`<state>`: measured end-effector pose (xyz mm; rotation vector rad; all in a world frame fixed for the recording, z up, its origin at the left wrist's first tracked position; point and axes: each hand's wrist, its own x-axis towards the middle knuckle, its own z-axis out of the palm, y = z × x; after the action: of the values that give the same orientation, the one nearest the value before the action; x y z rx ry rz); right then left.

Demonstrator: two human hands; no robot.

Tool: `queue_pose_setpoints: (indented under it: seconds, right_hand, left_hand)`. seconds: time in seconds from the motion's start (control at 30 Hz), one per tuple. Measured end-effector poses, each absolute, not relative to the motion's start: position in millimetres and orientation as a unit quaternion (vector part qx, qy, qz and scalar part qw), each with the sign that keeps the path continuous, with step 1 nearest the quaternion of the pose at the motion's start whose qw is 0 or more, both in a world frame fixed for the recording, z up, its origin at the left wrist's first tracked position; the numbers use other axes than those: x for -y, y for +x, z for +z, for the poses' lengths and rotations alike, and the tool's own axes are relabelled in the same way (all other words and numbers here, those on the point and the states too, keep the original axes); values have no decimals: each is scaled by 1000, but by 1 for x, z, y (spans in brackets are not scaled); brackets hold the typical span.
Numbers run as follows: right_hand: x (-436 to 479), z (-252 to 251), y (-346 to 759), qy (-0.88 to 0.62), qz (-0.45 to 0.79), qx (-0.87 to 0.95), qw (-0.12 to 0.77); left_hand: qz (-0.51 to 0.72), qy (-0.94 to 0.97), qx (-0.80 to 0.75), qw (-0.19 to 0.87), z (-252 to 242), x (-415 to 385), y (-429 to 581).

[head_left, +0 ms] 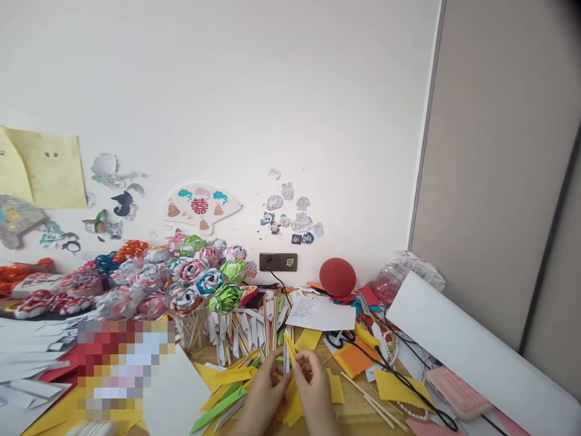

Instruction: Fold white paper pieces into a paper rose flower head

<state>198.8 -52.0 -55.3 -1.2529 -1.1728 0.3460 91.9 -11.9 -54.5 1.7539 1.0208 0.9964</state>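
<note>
My left hand point(262, 395) and my right hand point(316, 392) meet low in the middle of the view, fingers pinched together around a small folded strip of yellow and white paper point(287, 354) that stands up between them. Under the hands lie loose yellow paper pieces point(336, 387) and green folded strips point(220, 407). Thin wooden sticks point(368, 398) lie just right of my right hand.
A bunch of folded paper roses on sticks point(200, 281) stands behind the hands. A white note sheet point(321, 313), a red ball point(337, 277), orange paper point(354, 358), a black cable point(399, 378), a pink case point(455, 392) and a white paper roll point(476, 351) lie to the right.
</note>
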Motion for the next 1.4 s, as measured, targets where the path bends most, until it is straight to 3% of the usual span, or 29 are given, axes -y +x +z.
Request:
queue_pose_setpoints:
  seconds: [0.37,0.8,1.2,1.4]
  right_hand:
    - [47,-63,195,-542,132,551,620]
    - [49,-59,199,-510,137,597,604]
    - [41,-68,204,-510,283,471,662]
    - [44,-61,204,-501,278,494,653]
  left_hand:
    - [392,718,-425,387,-50,18,89]
    - [424,665,-432,437,-41,16,87]
    - [387,699,-409,441,-45,21,91]
    - [386,719,-413,404,-44,21,88]
